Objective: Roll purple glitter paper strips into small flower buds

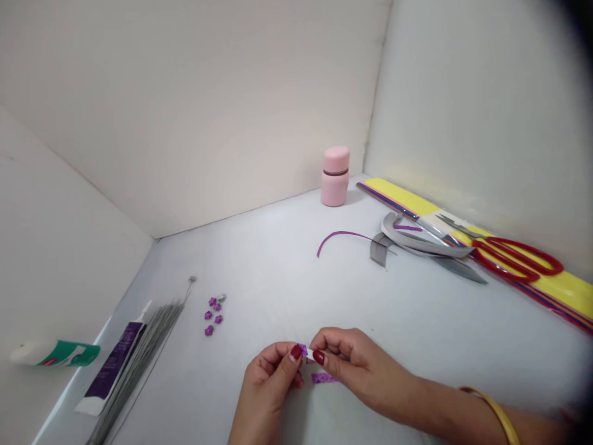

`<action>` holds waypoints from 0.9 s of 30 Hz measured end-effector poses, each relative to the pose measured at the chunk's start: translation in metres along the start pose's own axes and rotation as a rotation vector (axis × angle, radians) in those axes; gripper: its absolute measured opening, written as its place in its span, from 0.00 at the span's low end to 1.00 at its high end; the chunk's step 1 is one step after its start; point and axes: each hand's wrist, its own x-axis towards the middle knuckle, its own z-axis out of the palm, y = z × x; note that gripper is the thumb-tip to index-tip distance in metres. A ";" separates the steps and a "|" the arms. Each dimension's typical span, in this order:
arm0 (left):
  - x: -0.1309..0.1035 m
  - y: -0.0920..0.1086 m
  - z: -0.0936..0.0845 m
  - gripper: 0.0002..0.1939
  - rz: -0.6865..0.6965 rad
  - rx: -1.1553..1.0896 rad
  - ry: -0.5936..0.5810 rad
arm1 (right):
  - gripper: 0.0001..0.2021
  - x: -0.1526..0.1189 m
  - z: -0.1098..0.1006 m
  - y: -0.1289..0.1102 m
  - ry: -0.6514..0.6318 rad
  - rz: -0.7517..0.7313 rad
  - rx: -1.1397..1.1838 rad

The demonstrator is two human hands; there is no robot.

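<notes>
Near the front of the table, my left hand (272, 377) pinches the purple end of a small paper strip (304, 350), which looks folded there. The strip's white side shows between my hands. My right hand (345, 364) grips the other end between thumb and index finger. Just below my fingertips lies a second purple patterned strip (324, 377), partly hidden by my right hand. To the left, several small purple paper stars (209, 315) are grouped together, with a silver star (221, 298) beside them.
On the left lie a bundle of grey wires (139, 371), a purple glue tube (115, 361) and a green-and-white bottle (69, 353). A pink flask (335, 176) stands at the back. Silver strips (417, 244), red-handled scissors (514, 256) and a yellow paper pack (403, 198) lie right.
</notes>
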 end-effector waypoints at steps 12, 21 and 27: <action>-0.003 0.003 0.002 0.12 0.097 0.147 0.051 | 0.15 0.001 0.001 -0.002 0.024 0.099 0.147; 0.000 -0.016 0.006 0.14 0.095 -0.046 0.134 | 0.11 0.000 0.005 0.006 0.012 0.091 0.131; -0.004 -0.015 0.011 0.13 0.138 0.014 0.173 | 0.12 -0.004 0.007 0.004 0.011 0.043 0.059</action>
